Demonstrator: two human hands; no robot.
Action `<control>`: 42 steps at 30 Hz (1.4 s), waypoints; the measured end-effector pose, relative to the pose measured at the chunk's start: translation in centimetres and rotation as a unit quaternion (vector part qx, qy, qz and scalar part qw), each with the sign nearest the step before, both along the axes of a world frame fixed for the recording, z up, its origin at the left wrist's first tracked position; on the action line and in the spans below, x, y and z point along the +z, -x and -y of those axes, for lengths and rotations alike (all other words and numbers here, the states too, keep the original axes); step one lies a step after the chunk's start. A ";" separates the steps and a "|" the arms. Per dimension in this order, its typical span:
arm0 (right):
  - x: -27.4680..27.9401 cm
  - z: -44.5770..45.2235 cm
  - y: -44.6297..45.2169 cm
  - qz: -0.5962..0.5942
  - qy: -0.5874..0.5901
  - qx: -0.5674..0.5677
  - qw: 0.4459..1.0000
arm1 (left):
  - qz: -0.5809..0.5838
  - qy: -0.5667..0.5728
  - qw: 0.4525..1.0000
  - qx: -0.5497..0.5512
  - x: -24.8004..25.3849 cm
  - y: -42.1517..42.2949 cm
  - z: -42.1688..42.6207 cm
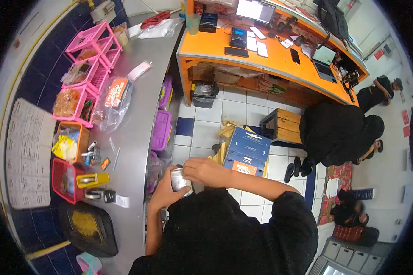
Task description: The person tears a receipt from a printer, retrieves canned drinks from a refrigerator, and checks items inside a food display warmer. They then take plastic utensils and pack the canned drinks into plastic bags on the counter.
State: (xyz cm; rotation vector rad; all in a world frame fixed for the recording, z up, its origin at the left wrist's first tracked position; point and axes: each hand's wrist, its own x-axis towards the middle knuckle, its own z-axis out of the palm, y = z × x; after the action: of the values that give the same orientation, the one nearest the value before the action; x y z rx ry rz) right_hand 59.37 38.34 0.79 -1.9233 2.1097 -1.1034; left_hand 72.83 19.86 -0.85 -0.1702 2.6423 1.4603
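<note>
A small silvery cylinder-shaped container, perhaps a can, is held in front of my chest beside the steel counter's edge. My left hand wraps round its side, thumb across the near face. Over its upper right edge, the fingers of my right hand are curled and pressed together against it. The right fingertips are partly hidden, so whether they pinch a lid or the rim is unclear.
Along the steel counter stand a pink tiered rack, a red basket and a yellow tape dispenser. Blue boxes stand ahead on the floor, near a wooden stool. Beyond is an orange desk; several people are at right.
</note>
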 end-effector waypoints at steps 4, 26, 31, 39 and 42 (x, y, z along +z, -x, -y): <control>0.3 3.5 3.1 -0.003 -0.030 -0.052 0.998 | 0.076 -0.041 0.996 -0.021 0.8 5.2 4.1; -2.5 -1.9 36.2 0.021 0.071 -0.521 0.850 | 0.092 -0.186 0.976 0.066 -2.5 36.5 11.5; -8.7 -13.9 55.5 -0.031 0.061 -0.645 0.761 | 0.005 -0.086 0.991 0.105 -3.3 46.5 8.9; -16.8 -20.9 71.9 -0.082 -0.003 -0.653 0.753 | 0.026 -0.132 0.979 0.151 -1.7 58.0 4.4; -17.4 -21.2 73.5 -0.043 -0.031 -0.656 0.753 | 0.025 -0.143 0.978 0.149 -2.6 60.0 4.0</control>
State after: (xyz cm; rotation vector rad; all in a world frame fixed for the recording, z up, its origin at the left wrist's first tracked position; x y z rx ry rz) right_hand -14.14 59.57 -16.58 -0.1262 3.4560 -0.9153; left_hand 12.86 15.86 -3.46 -0.5876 2.4093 1.8771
